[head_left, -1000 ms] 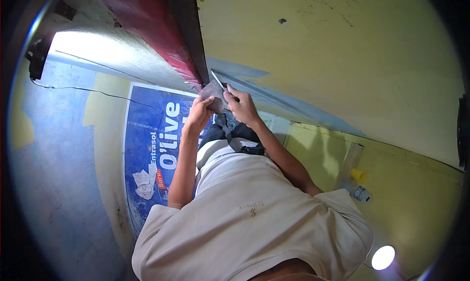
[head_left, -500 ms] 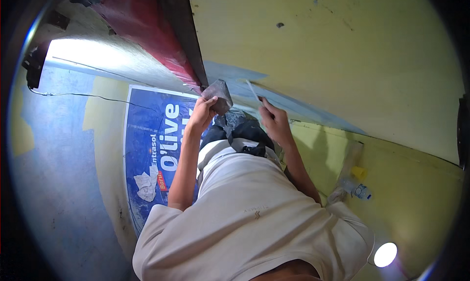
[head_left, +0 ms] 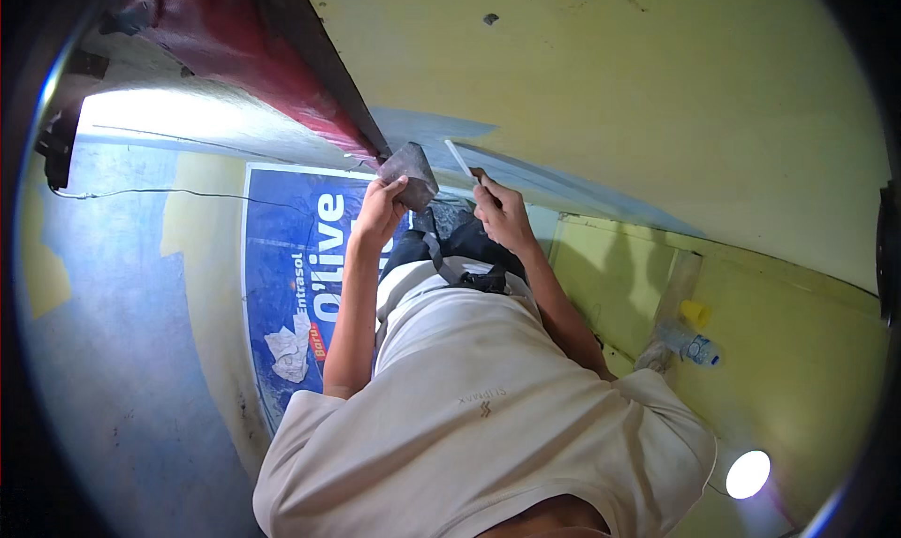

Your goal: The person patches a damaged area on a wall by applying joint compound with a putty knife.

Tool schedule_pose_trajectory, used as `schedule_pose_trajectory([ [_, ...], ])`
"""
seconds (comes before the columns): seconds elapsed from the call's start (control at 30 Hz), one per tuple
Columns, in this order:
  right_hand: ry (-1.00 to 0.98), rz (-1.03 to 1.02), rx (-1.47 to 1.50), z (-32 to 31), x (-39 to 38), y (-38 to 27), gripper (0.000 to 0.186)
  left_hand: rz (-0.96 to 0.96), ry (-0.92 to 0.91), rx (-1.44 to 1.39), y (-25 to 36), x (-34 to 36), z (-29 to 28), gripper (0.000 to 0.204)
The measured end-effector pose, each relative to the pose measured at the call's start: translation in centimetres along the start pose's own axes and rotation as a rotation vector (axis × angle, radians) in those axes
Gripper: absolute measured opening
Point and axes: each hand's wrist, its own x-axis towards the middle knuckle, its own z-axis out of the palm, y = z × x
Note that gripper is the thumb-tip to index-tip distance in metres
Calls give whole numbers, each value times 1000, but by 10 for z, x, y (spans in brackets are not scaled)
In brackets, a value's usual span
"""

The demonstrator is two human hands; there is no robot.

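My left hand (head_left: 381, 210) grips the near edge of a dark grey, four-sided flat plate (head_left: 411, 174), thumb on top. What lies on the plate, if anything, I cannot make out. To its right, my right hand (head_left: 505, 217) is closed round the dark handle of a scraper (head_left: 459, 159), whose thin pale blade shows nearly edge-on. The blade points up and left, a short gap away from the plate. Beyond both hands rises a yellow wall (head_left: 601, 78) with a long grey-blue patch (head_left: 563, 183); whether the blade touches it I cannot tell.
A red covering (head_left: 253, 60) with a dark edge slopes down at upper left, close to the plate. On the left is a blue poster (head_left: 282, 219). A plastic bottle (head_left: 699, 349), a yellow cup (head_left: 694, 313) and a bright lamp (head_left: 748, 474) are at right.
My right hand and the scraper have moved left, closer to the plate. The left hand still holds the plate, slightly left and higher in view. The whole view has shifted a little.
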Motion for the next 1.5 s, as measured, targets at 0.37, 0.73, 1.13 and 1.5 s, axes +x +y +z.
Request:
schedule_pose_trajectory([
  [0.37, 70, -46, 267, -2, -9, 8, 28, 7, 85, -14, 1, -8, 9, 27],
  [0.73, -25, -33, 241, 16, 11, -13, 31, -19, 58, -22, 1, -8, 11, 35],
  [1.13, 35, -12, 215, 0, 7, 18, 34, -33, 43, -10, 0, -3, 8, 35],
  [1.5, 8, -29, 194, 14, 12, 8, 35, 9, 73, -45, 0, -7, 19, 27],
])
